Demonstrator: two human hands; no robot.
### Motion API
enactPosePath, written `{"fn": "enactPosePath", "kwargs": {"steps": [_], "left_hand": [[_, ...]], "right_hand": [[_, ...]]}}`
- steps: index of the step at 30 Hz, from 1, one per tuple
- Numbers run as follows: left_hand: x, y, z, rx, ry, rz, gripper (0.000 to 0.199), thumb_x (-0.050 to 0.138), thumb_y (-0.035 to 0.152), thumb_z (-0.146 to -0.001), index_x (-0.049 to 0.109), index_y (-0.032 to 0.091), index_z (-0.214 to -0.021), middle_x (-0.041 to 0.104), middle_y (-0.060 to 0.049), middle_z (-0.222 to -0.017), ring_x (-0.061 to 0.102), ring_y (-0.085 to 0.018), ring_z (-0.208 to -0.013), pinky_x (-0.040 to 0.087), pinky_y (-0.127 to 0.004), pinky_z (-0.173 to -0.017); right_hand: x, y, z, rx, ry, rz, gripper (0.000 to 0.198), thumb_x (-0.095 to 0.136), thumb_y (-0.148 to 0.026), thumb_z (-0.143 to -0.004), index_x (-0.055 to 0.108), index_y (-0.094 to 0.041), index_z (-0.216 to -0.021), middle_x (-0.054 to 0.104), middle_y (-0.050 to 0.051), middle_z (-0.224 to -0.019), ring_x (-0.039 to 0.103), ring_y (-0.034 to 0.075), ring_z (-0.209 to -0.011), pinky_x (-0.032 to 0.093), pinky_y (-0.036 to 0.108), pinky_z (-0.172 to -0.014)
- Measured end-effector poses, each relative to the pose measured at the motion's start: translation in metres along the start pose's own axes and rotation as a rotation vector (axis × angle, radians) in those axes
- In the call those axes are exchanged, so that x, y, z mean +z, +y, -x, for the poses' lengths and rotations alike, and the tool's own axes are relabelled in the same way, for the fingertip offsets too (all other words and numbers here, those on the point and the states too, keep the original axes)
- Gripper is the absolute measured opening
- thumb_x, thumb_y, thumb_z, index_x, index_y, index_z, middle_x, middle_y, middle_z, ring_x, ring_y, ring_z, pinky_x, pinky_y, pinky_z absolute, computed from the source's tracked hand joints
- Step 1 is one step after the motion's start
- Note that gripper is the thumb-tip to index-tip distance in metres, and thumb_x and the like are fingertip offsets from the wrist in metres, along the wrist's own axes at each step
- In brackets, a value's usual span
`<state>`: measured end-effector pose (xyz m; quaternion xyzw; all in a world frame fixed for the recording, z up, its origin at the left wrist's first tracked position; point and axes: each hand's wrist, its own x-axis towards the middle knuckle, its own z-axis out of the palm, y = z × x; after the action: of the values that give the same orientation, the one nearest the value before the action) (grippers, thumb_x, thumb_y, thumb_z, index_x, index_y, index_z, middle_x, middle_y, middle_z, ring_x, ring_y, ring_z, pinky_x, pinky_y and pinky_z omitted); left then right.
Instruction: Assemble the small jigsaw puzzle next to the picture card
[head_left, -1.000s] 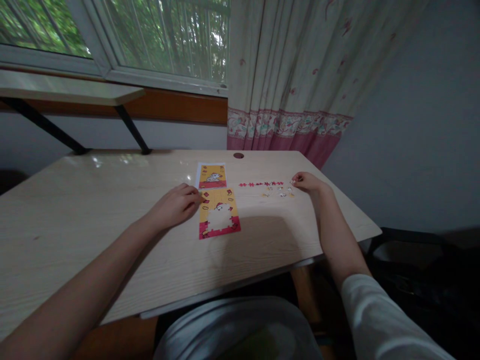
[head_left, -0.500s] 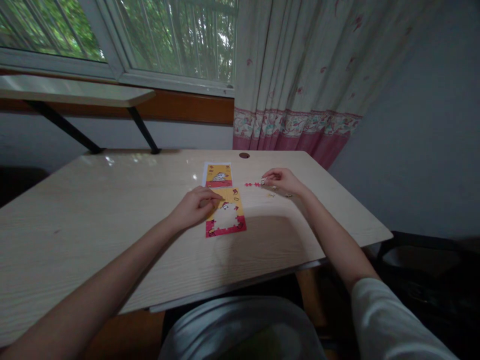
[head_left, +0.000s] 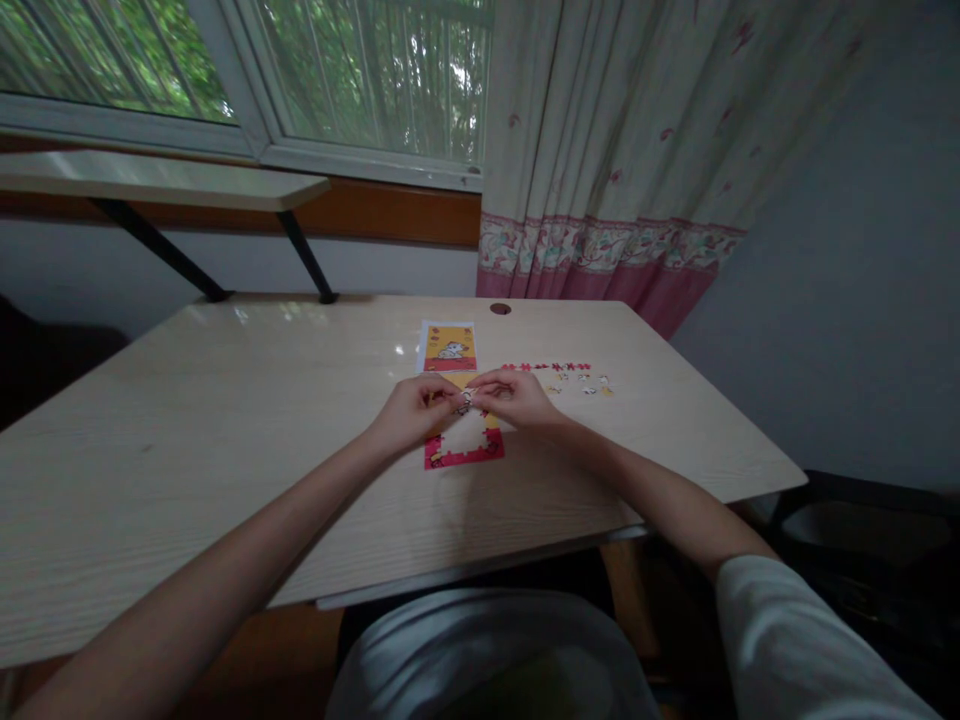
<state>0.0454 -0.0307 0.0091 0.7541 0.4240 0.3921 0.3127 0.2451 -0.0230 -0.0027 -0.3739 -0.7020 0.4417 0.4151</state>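
Note:
A partly assembled jigsaw puzzle [head_left: 487, 453] lies on the table, its red and yellow border joined around an open middle. Over its upper part my two hands meet. A small white-and-black puzzle piece [head_left: 466, 398] shows between their fingertips. My left hand [head_left: 421, 408] is closed, thumb and forefinger pinching at the piece's left side. From the right, my right hand [head_left: 519, 396] pinches at it too, fingers bent. Both hands cover much of the puzzle's upper half. Just behind it lies a reference picture [head_left: 451, 347] of a white animal on yellow and red.
Right of the hands, several red puzzle pieces [head_left: 547, 367] form a row, with several white and yellow pieces [head_left: 587, 389] in front. A raised shelf [head_left: 172, 183] stands at the back left. A cable hole [head_left: 500, 309] sits near the rear edge of the table [head_left: 247, 450].
My right hand has moved left from the loose pieces to the puzzle, bringing a piece to my left hand's fingertips. The row of red pieces is now uncovered. The view has shifted slightly.

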Motion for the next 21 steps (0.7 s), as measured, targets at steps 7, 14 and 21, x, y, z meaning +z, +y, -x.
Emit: {"fn": "enactPosePath", "kwargs": {"steps": [7,14,21], "left_hand": [[0.0023,-0.0065,-0.0025,-0.064,0.031,0.186,0.022,0.066,0.036,-0.072,0.073,0.015,-0.074,0.070,-0.006,-0.073,0.059,-0.017,-0.065,0.045,-0.030,-0.063],[0.0041,-0.0074,-0.0025,-0.056,0.027,0.238,0.019,0.067,0.034,-0.071,0.071,0.015,-0.071,0.068,-0.005,-0.070,0.059,-0.016,-0.065,0.045,-0.029,-0.064],[-0.0029,-0.0085,-0.0027,-0.031,-0.023,0.077,0.020,0.063,0.033,-0.075,0.072,0.016,-0.075,0.070,-0.007,-0.078,0.059,-0.017,-0.071,0.044,-0.029,-0.065]], "right_hand": [[-0.0022,-0.0008,0.0026,-0.137,-0.005,0.122,0.030,0.072,-0.025,-0.075,0.068,-0.018,-0.104,0.071,0.003,-0.082,0.065,0.012,-0.072,0.054,0.026,-0.071],[-0.0028,-0.0017,0.0051,-0.262,0.043,0.366,0.026,0.068,-0.030,-0.080,0.069,-0.018,-0.103,0.072,0.004,-0.086,0.063,0.013,-0.072,0.051,0.026,-0.070],[-0.0095,-0.0062,0.0058,-0.252,0.011,0.586,0.019,0.068,-0.024,-0.079,0.071,-0.015,-0.094,0.071,0.006,-0.086,0.063,0.015,-0.078,0.048,0.027,-0.074]]}}
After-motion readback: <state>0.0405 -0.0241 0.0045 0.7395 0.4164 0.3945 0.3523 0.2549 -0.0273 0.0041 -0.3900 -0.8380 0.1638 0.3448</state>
